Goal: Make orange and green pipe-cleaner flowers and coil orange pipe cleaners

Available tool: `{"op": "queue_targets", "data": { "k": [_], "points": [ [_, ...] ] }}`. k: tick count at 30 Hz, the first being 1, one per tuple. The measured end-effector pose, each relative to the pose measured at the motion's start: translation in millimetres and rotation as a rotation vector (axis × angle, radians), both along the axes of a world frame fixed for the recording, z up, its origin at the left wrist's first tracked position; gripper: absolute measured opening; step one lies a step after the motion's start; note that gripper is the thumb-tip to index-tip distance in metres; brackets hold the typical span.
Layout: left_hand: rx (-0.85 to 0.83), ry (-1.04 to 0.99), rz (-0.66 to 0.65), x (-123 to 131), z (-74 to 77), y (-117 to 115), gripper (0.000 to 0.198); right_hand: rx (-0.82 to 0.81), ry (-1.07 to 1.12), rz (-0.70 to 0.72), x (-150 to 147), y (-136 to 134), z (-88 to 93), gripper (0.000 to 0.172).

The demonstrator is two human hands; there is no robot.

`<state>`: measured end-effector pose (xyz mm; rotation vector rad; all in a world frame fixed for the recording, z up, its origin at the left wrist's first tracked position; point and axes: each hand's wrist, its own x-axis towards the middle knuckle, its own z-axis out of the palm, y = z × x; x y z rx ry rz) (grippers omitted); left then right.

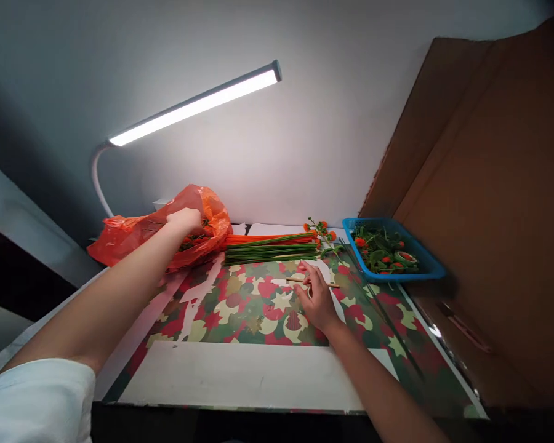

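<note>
My left hand (184, 219) reaches into a crumpled orange plastic bag (133, 237) at the back left. Its fingers are hidden among green and orange bits inside, so I cannot see what they grip. Over the patterned mat, my right hand (321, 301) is curled around a thin tan stick (295, 280), which sticks out on both sides of the fingers. A small round thing in that palm is mostly covered. Beyond the hand lie a bundle of green stems (270, 251), a row of orange stems (270, 239) and a sprig with orange flowers (323, 229).
A blue basket (373, 277) at the right holds leaves, orange flowers and a tape roll (405, 258). Cardboard (480, 166) rises beside it. A lit lamp (198, 106) hangs above. White paper (240, 373) lies along the front of the patterned mat (244, 307).
</note>
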<state>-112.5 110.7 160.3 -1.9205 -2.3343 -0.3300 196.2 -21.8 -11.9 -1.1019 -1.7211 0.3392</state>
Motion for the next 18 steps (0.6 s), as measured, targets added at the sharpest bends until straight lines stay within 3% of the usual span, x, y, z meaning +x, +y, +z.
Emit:
{"op": "queue_targets", "data": {
  "k": [3,5,7,10,12,14,18],
  "points": [
    [0.148,0.028,0.01,12.1,1.4,-22.0,0.019,0.078,0.124,-0.199,14.2,9.7,6.8,0.027],
    [0.285,0.05,-0.096,26.1,-8.7,-44.7,0.026,0.111,0.199,-0.34,24.6,16.5,9.6,0.016],
    [0.323,0.052,-0.316,47.5,-32.2,-67.3,0.028,0.117,0.242,-0.423,33.1,21.8,9.8,0.011],
    [0.227,0.041,-0.636,84.5,-82.0,-87.0,0.016,0.098,0.27,-0.49,40.0,26.5,6.1,0.009],
    [0.184,0.026,-0.726,104.0,-110.0,-83.5,0.014,0.086,0.282,-0.518,41.6,28.6,2.3,0.008],
    [0.179,0.005,-0.724,116.4,-124.0,-65.6,0.02,0.081,0.289,-0.534,41.7,30.5,-1.4,0.007],
    [0.157,-0.041,-0.647,124.7,-115.7,-2.6,0.031,0.081,0.276,-0.516,38.9,33.9,-7.1,0.006]
  ]
}}
